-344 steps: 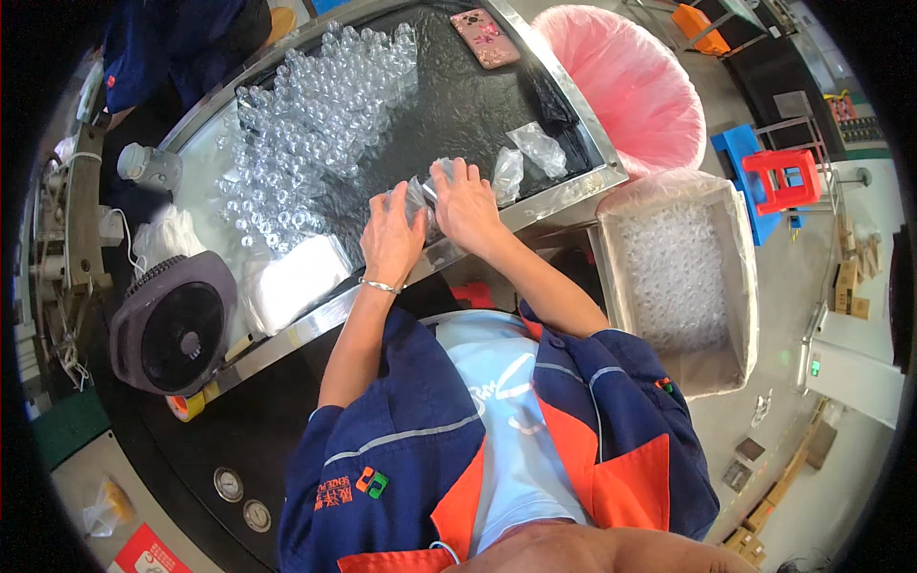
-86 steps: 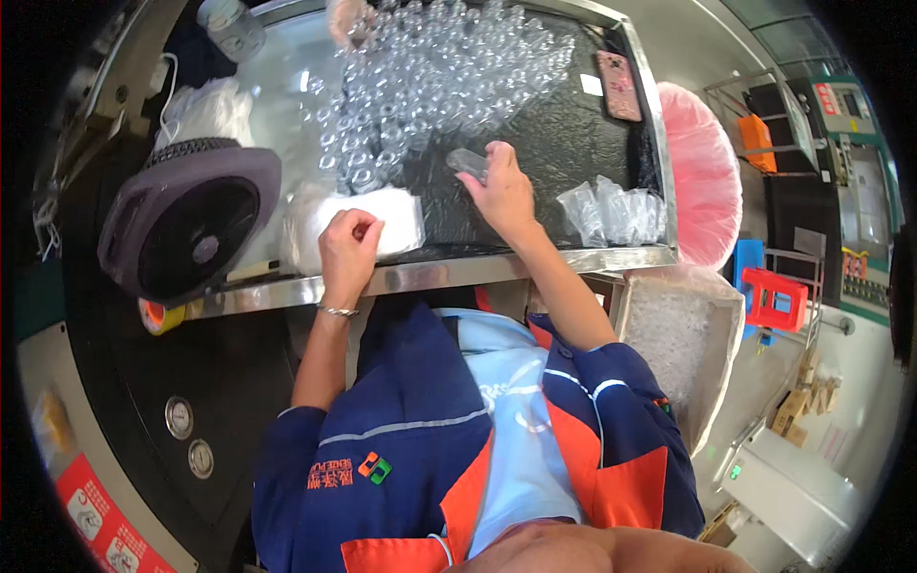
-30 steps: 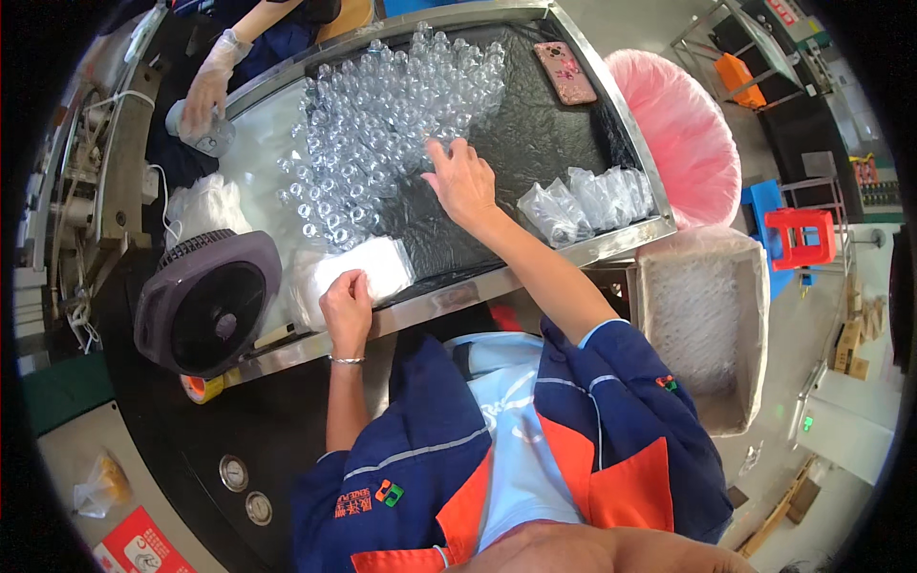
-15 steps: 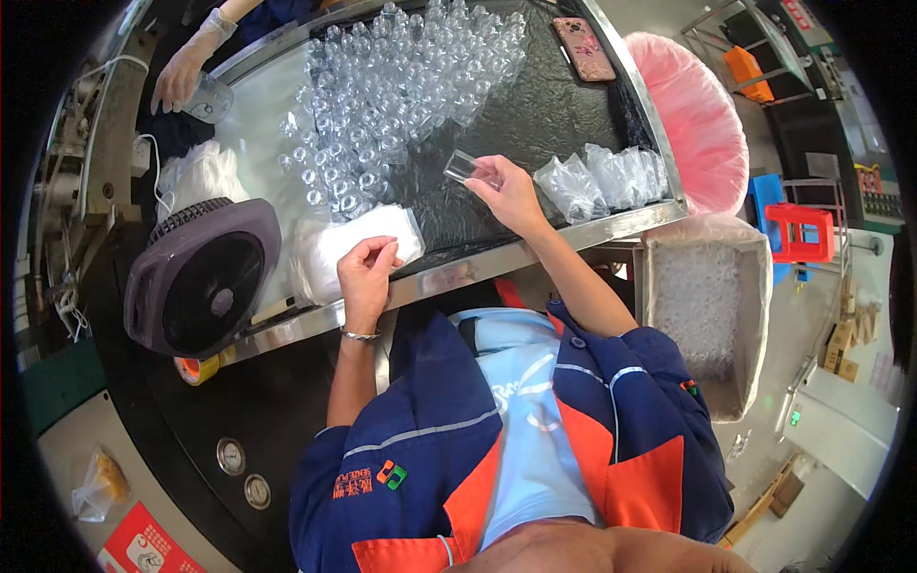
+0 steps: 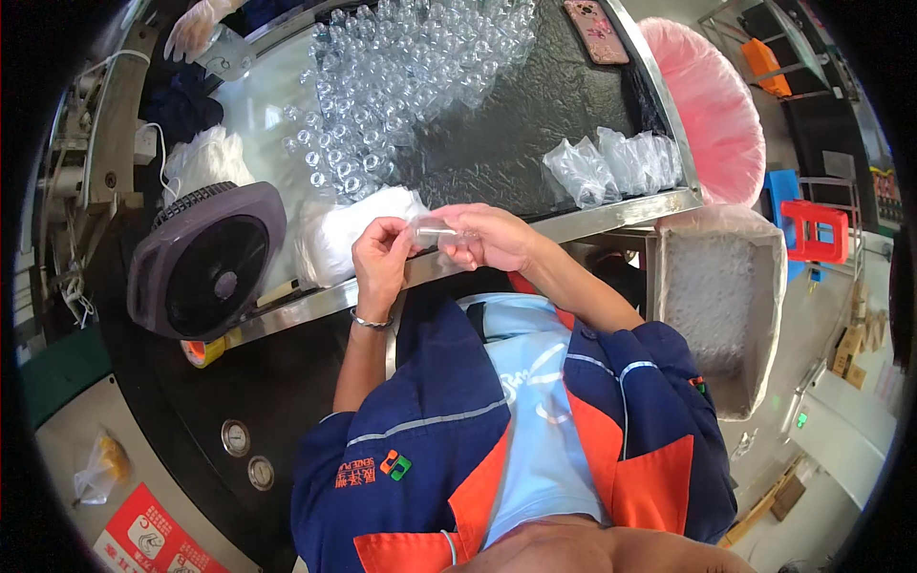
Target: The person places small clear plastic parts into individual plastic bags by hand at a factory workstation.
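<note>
Where hands stood apart moments ago, right hand [image 5: 492, 237] now holds clear container [image 5: 436, 232] against left hand [image 5: 380, 265], latter's fingertips pinched, anything between them unclear. Container over metal table edge [image 5: 616, 216]. Beyond: white stack [image 5: 330, 250], clear bottles [image 5: 411, 72], plastic bags [image 5: 619, 167], pink phone [image 5: 596, 31].

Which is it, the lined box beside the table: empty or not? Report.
Not empty: clear pieces show inside the lined box; how deep, I cannot tell.
</note>
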A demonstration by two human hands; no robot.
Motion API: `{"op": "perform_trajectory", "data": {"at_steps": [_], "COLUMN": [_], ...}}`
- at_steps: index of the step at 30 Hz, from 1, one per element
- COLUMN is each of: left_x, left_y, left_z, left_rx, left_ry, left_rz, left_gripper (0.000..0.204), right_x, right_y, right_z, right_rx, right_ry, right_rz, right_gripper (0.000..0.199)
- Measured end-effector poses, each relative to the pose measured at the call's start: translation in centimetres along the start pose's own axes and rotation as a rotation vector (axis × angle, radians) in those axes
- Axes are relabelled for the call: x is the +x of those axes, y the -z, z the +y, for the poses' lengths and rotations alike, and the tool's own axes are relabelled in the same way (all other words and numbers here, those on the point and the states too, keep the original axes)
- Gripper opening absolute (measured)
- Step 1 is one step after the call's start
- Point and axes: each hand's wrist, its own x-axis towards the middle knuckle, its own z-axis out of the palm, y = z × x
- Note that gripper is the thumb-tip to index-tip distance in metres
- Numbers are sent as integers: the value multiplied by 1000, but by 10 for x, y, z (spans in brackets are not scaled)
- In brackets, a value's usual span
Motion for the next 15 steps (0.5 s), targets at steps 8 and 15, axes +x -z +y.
{"op": "perform_trajectory", "data": {"at_steps": [8,15], "left_x": [-23,-6], "left_y": [-55,-38], "left_z": [3,5], "left_rx": [462,575], "left_ry": [-590,-552], "left_rz": [-219,-137], "left_gripper": [6,18], "right_x": [15,-15], "right_y": [8,39], "right_z": [29,0], "right_rx": [-253,-1497], "right_ry": [303,926], "right_rz": [158,598], "right_gripper": [33,37]}}
